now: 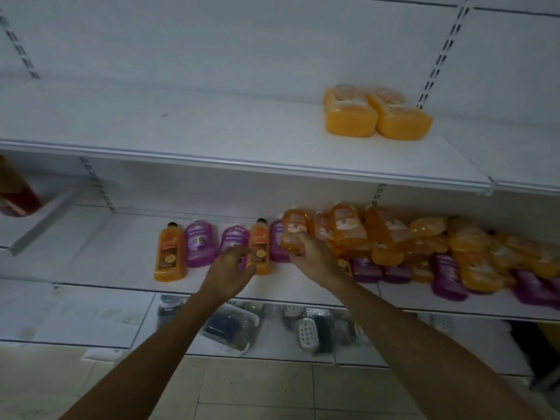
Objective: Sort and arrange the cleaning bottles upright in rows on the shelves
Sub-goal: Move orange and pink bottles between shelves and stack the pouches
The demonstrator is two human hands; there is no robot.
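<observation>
One orange bottle [295, 225] clamped in right hand [313, 262] fingers; left hand [230, 269] fingers apart, empty. Next, probably: stand it upright on shelf [115, 268].

On the middle shelf [100, 268], a row of bottles [212, 247] sits left of a heap of bottles [439, 250]; your right hand [315, 262] holds one bottle [295, 225] between them. Two bottles [375, 116] sit above that shelf, packaged goods [306, 328] below it.

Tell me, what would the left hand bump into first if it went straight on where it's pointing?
Most likely the purple bottle just beyond the fingertips of the left hand, or the black-capped orange bottle right beside it. Depth is unclear, so I can't say which comes first.
</observation>
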